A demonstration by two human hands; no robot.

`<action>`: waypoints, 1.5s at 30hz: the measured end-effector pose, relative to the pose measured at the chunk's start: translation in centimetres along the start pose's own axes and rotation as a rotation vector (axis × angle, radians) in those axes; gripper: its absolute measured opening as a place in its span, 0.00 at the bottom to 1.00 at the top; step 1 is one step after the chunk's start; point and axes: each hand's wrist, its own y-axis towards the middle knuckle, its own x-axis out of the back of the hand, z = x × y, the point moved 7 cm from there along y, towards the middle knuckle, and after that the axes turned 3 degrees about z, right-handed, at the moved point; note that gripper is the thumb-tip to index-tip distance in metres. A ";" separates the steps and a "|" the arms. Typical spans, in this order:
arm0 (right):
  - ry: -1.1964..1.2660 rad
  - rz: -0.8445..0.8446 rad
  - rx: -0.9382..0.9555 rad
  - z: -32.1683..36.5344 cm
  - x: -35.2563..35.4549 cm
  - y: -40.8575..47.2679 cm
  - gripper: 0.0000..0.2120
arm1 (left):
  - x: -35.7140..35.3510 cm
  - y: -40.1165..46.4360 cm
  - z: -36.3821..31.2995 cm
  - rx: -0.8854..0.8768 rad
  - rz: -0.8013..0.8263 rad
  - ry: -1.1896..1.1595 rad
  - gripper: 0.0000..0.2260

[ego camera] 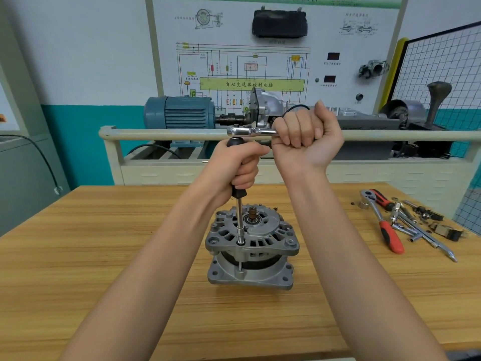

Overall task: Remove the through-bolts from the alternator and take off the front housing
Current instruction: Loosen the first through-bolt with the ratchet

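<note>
A grey alternator [252, 246] stands upright on the wooden table [104, 256], front housing [270, 225] on top, shaft end showing. A long socket extension [239, 220] with a black handle stands vertically on a through-bolt [240, 242] at the housing's front left lug. My left hand [238, 165] grips that black handle. A chrome ratchet [247, 131] sits across the handle's top. My right hand [304, 134] is wrapped round the ratchet's handle, which is hidden in the fist.
At the table's right end lie a red-handled ratchet [378, 199], a red-handled tool [390, 237], extension bars [426, 235] and small parts [442, 230]. Behind the table stands a training bench with a rail [166, 134], a blue motor [179, 112] and a wiring board.
</note>
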 end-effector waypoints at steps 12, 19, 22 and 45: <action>-0.676 0.320 0.446 -0.3 -4.7 -4.0 0.20 | 1.1 0.0 -0.1 -0.068 -0.392 0.140 0.17; -0.012 0.006 -0.006 0.7 0.5 0.1 0.23 | -0.1 0.0 0.5 0.005 0.061 -0.001 0.20; 0.053 -0.030 -0.010 0.5 1.2 0.6 0.23 | -0.3 0.1 0.8 0.062 0.068 0.012 0.22; -0.113 0.050 0.028 0.4 -0.2 0.0 0.24 | 0.3 0.1 0.8 0.010 0.011 -0.053 0.20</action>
